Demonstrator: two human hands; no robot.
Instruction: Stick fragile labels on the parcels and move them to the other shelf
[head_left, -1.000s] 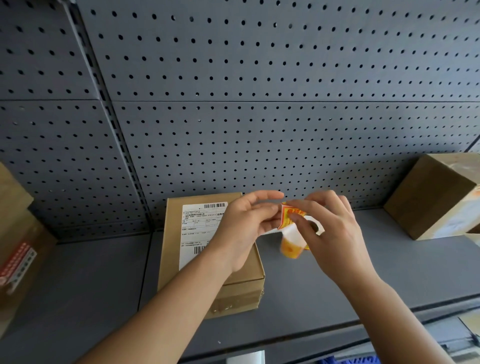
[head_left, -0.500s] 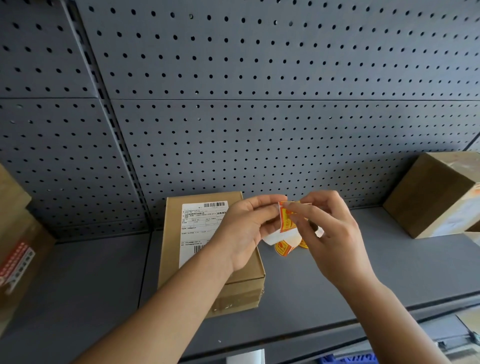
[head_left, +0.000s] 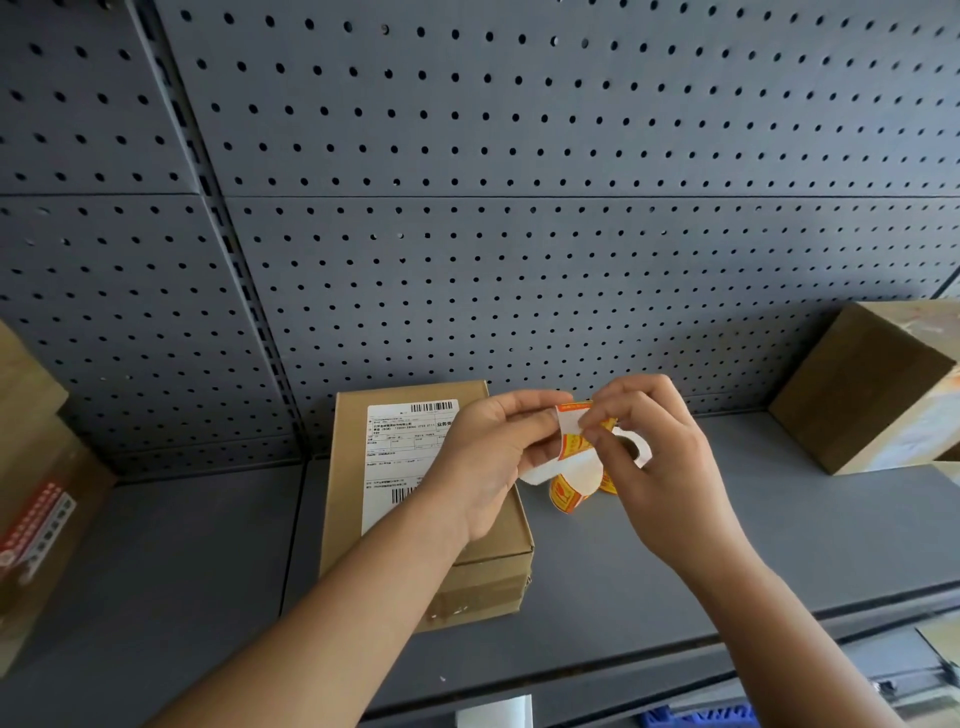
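The print on the small orange-and-red fragile labels (head_left: 567, 496) is too fine to read, and fingers cover much of the strip. I cannot tell whether any label is already free of its white backing (head_left: 584, 470). The left forearm hides the 5 o'clock corner of the white shipping label (head_left: 397, 447) on the parcel (head_left: 405, 551); its barcodes show but its text is mostly blurred. Two more boxes are cut by the frame edges: a cardboard box (head_left: 862, 395) at 3 o'clock and a second box (head_left: 31, 457) at 9 o'clock, which has a red-and-white strip (head_left: 36, 519) on its face. The left hand (head_left: 483, 457) has its grip closed in a pinch on the backing, thumb against curled fingers. The right hand (head_left: 665, 467) pinches the top edge of the label strip between thumb and forefinger, its other fingers curled by a white loop of backing. The strip hangs in the air between both hands, just off the parcel's 2 o'clock corner. The parcel is a flat brown carton lying on the shelf (head_left: 649, 561), taped at its near end. The shelf is dark grey metal, backed by a grey pegboard (head_left: 519, 260) with an upright slotted rail toward 10 o'clock. Below the shelf edge at 6 o'clock, a white slip (head_left: 496, 711) and something blue (head_left: 696, 718) are both cut off.
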